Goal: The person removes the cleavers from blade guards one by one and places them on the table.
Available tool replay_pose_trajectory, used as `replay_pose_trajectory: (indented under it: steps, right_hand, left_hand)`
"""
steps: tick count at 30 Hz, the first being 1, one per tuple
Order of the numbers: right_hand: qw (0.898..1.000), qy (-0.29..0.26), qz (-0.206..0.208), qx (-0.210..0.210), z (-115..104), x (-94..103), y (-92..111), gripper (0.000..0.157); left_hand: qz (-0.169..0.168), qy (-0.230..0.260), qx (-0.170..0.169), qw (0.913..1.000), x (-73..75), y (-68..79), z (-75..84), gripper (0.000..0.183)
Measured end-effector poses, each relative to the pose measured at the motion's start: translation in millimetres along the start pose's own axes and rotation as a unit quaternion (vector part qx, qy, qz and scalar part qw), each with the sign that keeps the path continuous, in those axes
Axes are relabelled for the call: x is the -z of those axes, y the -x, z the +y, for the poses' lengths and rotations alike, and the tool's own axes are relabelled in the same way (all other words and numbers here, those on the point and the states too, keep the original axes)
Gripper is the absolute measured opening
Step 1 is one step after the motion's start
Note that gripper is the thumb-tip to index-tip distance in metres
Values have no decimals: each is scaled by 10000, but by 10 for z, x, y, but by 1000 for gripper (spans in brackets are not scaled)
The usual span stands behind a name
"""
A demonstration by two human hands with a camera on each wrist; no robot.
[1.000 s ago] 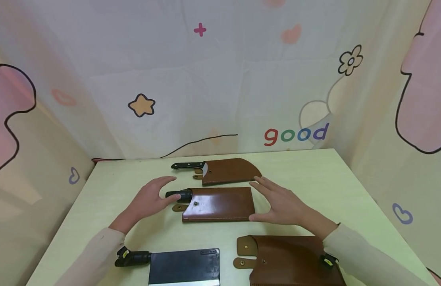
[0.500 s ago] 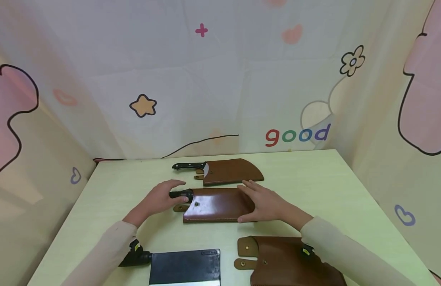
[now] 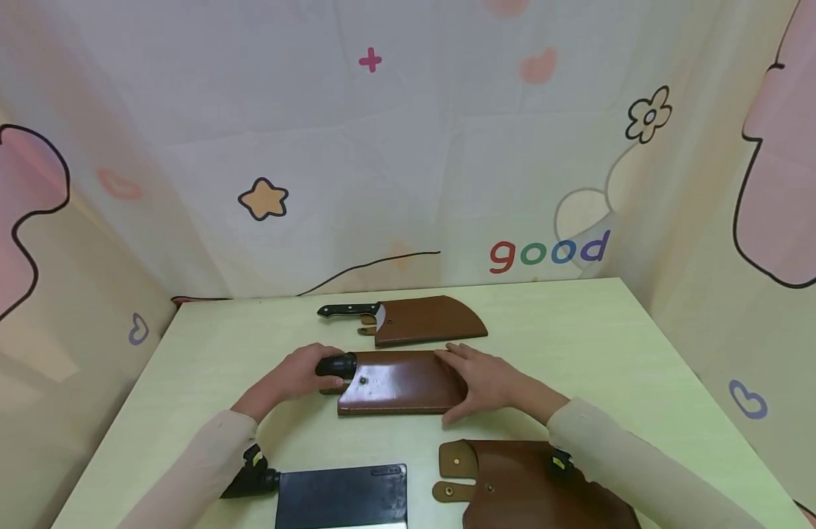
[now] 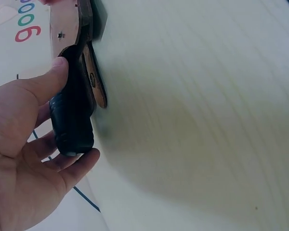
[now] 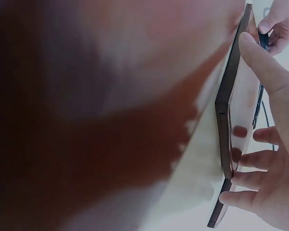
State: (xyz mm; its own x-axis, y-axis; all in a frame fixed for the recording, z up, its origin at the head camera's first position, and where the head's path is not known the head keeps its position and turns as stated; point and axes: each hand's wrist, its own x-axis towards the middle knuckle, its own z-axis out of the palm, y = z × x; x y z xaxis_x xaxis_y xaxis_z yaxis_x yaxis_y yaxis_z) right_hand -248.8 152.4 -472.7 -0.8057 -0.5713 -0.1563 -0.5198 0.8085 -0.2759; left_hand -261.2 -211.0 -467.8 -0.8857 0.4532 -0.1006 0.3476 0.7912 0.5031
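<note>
In the middle of the table a cleaver sits in a glossy brown leather sheath (image 3: 401, 382), its black handle (image 3: 337, 365) pointing left. My left hand (image 3: 306, 375) holds that handle, thumb on the near side and fingers around the far side; the left wrist view shows the handle (image 4: 72, 120) between them. My right hand (image 3: 490, 382) spans the right end of the sheath, fingers spread at its far edge and thumb by the near edge. In the right wrist view the fingers are close over the sheath (image 5: 243, 101); firm contact cannot be told.
Behind lies a black-handled knife (image 3: 348, 310) in a curved brown sheath (image 3: 430, 321). Near the front are a bare dark cleaver (image 3: 341, 496) and a larger brown sheath (image 3: 513, 477) with snap straps, partly under my right forearm. A patterned curtain (image 3: 381, 147) closes off the back.
My left hand has come right and closed on the cleaver's handle. My right hand has moved left from beyond the sheath's end to over it. The other knives and sheaths lie unmoved.
</note>
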Motion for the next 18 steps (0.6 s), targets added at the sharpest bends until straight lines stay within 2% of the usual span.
replay_pose_trajectory:
  steps: [8, 18]
  right_hand:
    - [9999, 91, -113, -9, 53, -39, -48, 123]
    - [9998, 51, 64, 178, 81, -70, -91, 120]
  left_hand:
    - [-115, -72, -9, 9999, 14, -49, 21, 48]
    - [-84, -390, 54, 9992, -13, -91, 10, 42]
